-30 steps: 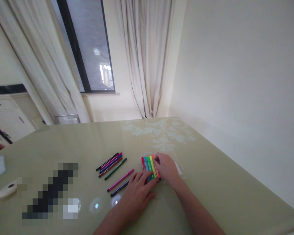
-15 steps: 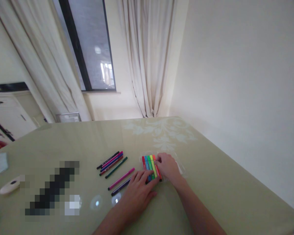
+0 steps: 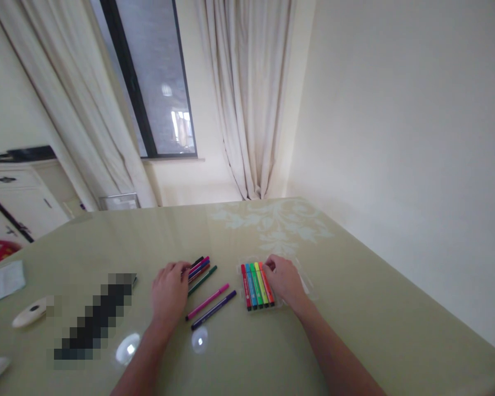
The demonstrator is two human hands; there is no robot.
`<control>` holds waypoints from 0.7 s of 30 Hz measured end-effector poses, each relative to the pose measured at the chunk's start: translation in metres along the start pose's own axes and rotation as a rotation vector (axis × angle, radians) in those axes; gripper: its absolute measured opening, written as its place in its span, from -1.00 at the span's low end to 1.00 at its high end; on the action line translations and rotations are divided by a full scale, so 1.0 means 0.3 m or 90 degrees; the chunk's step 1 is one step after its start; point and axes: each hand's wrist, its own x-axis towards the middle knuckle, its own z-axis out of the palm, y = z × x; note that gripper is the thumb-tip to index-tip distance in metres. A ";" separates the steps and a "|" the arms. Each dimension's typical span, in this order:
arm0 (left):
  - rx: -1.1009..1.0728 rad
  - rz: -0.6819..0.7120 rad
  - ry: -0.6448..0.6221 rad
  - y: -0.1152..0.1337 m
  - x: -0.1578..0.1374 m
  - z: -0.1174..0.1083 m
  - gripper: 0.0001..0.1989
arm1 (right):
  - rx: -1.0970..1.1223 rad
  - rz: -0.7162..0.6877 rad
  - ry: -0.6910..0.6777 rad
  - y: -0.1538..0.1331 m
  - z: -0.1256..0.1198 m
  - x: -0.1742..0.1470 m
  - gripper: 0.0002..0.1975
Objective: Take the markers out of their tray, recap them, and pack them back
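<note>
My left hand is at the left end of a loose group of felt-tip pens, its curled fingers on them and covering their near ends. A dark green pen lies along that group. Closer to me, a pink pen and a dark purple pen lie apart, side by side. A clear plastic pen case holds a row of bright pens, red, blue, green, yellow and orange. My right hand is closed at the case, fingers bent beside the orange pen; its fingertips are partly hidden.
On the left of the table lie a pixelated dark long object, a white oval object and a pale blue sheet. A wall runs along the right side. Behind stand curtains and a window.
My left hand has moved left from the case's front edge to the loose pens, uncovering the row in the case. My right hand stays at the case.
</note>
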 end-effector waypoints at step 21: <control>-0.149 0.042 -0.175 -0.029 0.015 0.051 -0.71 | 0.008 -0.014 -0.012 -0.004 -0.001 -0.001 -0.81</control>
